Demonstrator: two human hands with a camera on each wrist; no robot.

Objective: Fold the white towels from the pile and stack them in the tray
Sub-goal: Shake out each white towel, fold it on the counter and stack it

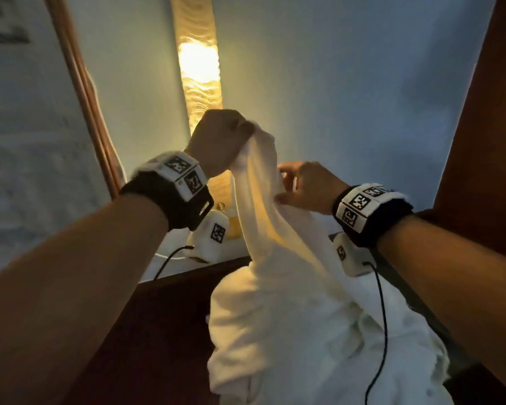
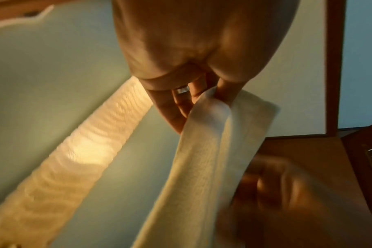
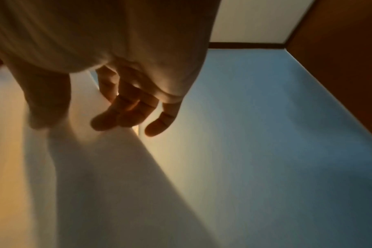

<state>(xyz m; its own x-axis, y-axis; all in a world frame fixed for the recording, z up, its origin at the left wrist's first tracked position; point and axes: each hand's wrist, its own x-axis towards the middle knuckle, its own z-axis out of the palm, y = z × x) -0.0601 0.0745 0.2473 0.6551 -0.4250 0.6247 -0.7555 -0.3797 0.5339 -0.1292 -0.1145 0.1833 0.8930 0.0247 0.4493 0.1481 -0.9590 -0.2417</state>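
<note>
My left hand point(image 1: 219, 138) is raised in front of the wall and grips the top end of a white towel point(image 1: 257, 206), which hangs down in a long fold. In the left wrist view the fingers point(image 2: 181, 104) curl round the towel point(image 2: 208, 151). Lower and to the right, my right hand point(image 1: 307, 185) pinches the towel's side edge between thumb and fingers. The right wrist view shows its fingers point(image 3: 125, 110) bent against the cloth point(image 3: 96, 184). The towel's lower end runs into the pile of white towels point(image 1: 289, 331) below. No tray is in view.
The pile lies on a dark wooden surface point(image 1: 164, 331). A lit vertical wall lamp point(image 1: 199, 68) glows behind the hands. A wood-framed panel point(image 1: 82, 83) stands at the left and a brown wooden panel point(image 1: 494, 112) at the right. A black cable point(image 1: 383, 317) hangs from my right wrist.
</note>
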